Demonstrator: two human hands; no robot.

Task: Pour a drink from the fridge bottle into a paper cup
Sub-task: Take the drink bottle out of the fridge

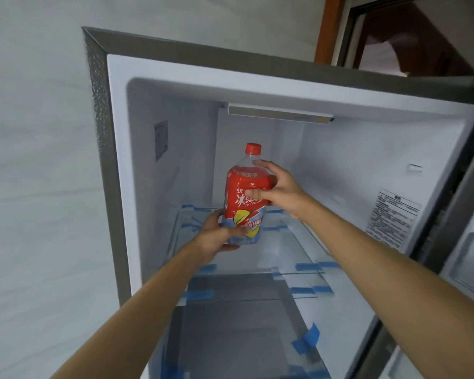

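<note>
A large iced-tea bottle (242,198) with a red cap and a red and pale-blue label stands upright inside the open fridge (115,160), over the top glass shelf (298,242). My right hand (279,190) grips its upper body, thumb across the label. Around the bottle's base curls my left hand (216,233), holding it from the left and below. Whether the bottle touches the shelf I cannot tell. No paper cup is in view.
Glass shelves below are fixed with strips of blue tape (199,294). The fridge door (471,255) stands open at the right with door bins. A light bar (279,114) runs under the fridge ceiling. A white wall lies to the left.
</note>
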